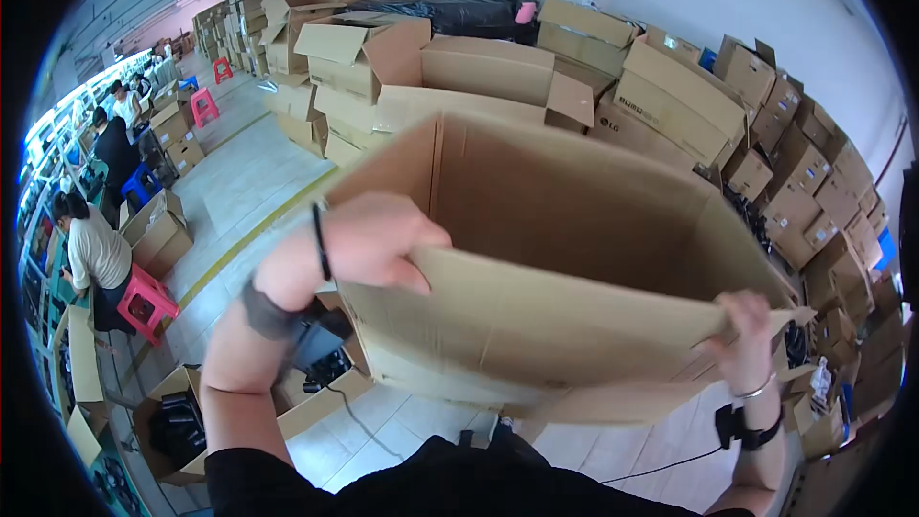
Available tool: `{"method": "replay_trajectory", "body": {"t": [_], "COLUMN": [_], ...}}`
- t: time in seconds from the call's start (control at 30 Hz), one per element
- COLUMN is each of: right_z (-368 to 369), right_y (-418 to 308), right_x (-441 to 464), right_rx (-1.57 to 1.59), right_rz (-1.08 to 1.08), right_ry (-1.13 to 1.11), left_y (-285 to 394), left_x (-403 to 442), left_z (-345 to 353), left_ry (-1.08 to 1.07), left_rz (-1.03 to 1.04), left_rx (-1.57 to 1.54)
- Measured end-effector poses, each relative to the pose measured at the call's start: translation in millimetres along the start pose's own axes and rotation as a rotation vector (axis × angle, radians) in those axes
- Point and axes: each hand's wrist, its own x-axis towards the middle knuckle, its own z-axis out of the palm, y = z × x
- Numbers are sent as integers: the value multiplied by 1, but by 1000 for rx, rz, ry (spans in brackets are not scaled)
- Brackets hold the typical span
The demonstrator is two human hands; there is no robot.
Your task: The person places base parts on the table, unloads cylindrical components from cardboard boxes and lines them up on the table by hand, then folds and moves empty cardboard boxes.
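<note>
A big cardboard box [536,325], its top open, is held up in front of my body and tilted toward me. My left hand [383,239] grips its near rim at the left, fingers closed over the edge. At the right end of that same rim, my right hand [742,330] is closed on the cardboard, slightly blurred. The part of the box's inside that shows is bare brown cardboard; its bottom is hidden behind the near wall.
Open cardboard boxes [488,72] are piled just beyond, with more stacked boxes [795,172] along the right. Left of my feet stand boxes of black parts [177,426]. People sit at a workbench on the left, near a pink stool [146,302]. A cable [359,416] crosses the floor.
</note>
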Motion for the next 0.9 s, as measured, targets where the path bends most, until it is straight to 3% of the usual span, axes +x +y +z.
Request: {"method": "replay_trajectory", "body": {"t": [0.17,0.23,0.3,0.4,0.47,0.53,0.6,0.77,0.83,0.87,0.9], "right_z": [-20,-10,10,41,61,81,106,176,214,239,269], "right_y": [41,73,102,127,136,142,149,164,163,160,153], "right_x": [88,128,175,253,300,352,413,555,601,618,635], "right_rx": [-108,-103,-118,-154,-164,-159,-121,-165,-229,-207,-270], "right_rz": [7,-3,-119,-144,-143,-127,-147,-176,-152,-167,-139], "right_ry": [187,191,432,543,623,663,678,609,486,482,425], "left_y": [-23,-51,-77,-69,-92,-113,-134,-131,-135,-137,-123], "left_x": [36,57,83,103,108,109,93,1,-58,-96,-118], "left_z": [-81,-103,-132,-160,-152,-148,-124,-20,38,85,122], "left_ry": [229,428,409,374,880,1141,1207,674,615,628,569], "left_rz": [11,63,-71,-578,-451,-370,-291,-939,-1221,-1323,-1544], "left_rx": [147,365,456,620,840,988,1028,799,438,410,276]}}
